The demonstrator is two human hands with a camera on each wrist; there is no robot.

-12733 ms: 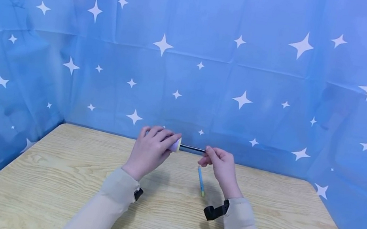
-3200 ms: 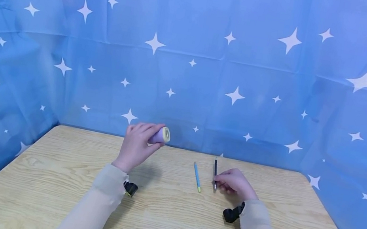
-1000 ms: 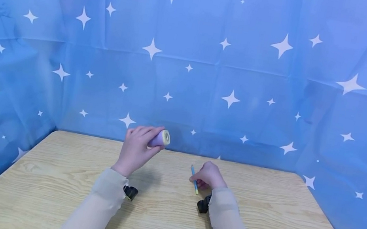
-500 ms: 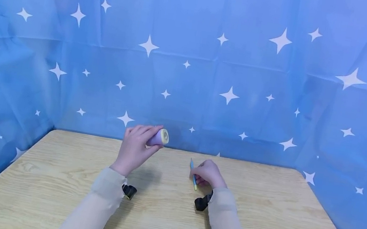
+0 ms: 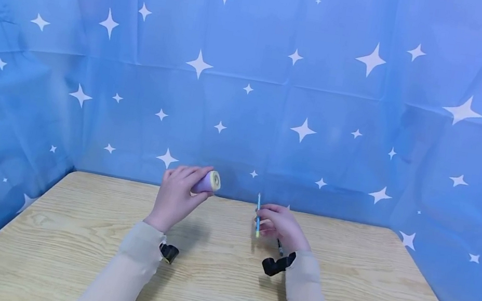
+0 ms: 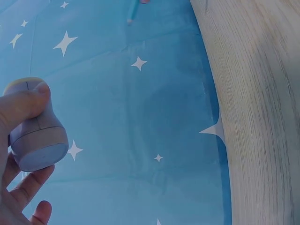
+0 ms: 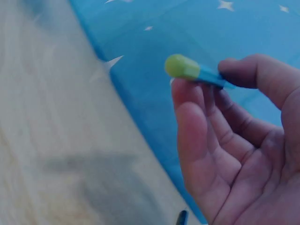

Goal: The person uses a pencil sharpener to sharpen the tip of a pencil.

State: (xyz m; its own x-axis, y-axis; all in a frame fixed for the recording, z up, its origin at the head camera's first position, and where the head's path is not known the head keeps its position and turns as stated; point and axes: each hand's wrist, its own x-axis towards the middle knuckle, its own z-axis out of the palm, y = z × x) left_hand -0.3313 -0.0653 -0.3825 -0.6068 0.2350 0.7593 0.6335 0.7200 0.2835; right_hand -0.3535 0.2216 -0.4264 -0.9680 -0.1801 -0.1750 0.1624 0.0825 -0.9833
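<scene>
My left hand (image 5: 177, 195) holds a purple pencil sharpener (image 5: 205, 182) above the table, its pale yellow end with a round hole facing right. In the left wrist view the thumb and fingers wrap the waisted body of the sharpener (image 6: 40, 140). A light blue pencil (image 5: 258, 216) with a yellow-green end is pinched by my right hand (image 5: 283, 225), raised off the table with its point upward. The right wrist view shows the pencil's (image 7: 185, 68) rounded end between thumb and fingertips. A black pencil (image 5: 279, 248) lies on the table, mostly hidden behind the right hand.
The wood-grain table (image 5: 211, 277) ends at a blue curtain (image 5: 242, 145) with white stars, behind and at both sides. Black wrist cameras are strapped at both cuffs.
Earlier the black pencil was in the sharpener's hole; the right hand then laid it on the table. It then took hold of the blue pencil and has just lifted it. The left hand stays nearly still.
</scene>
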